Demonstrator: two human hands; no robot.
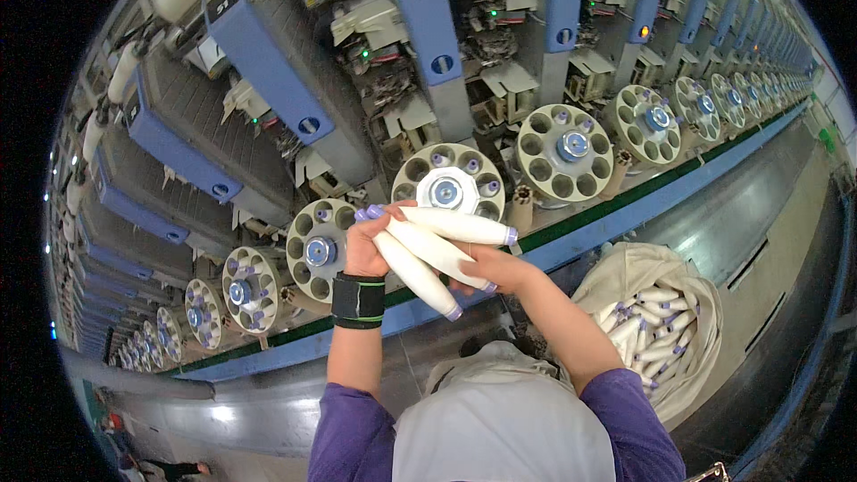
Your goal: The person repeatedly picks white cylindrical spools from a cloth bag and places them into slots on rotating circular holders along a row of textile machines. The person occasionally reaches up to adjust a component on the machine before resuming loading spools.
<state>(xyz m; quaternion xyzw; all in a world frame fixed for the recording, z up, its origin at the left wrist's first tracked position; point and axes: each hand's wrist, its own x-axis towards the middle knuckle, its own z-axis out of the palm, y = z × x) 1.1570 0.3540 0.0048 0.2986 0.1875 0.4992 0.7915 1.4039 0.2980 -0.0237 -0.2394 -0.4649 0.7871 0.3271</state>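
Three white yarn bobbins with purple tube ends, an upper one (460, 225), a middle one (428, 247) and a lower one (415, 277), are fanned out between my hands. My left hand (368, 243), above a black wristband (359, 301), is closed around their bunched left ends. The fingers of my right hand (489, 268) wrap the right part of the middle bobbin from below; some of them are hidden. Just beyond the bobbins sits a round magazine (489, 165) with open pockets, a few showing purple tube tips, and a blue-and-white hub.
A long winding machine with blue uprights (424, 13) curves across the view, with more round magazines (564, 152) along its front. A blue rail (571, 270) runs below them. At right stands a cloth sack (705, 277) of many bobbins. Another person (134, 455) shows at lower left.
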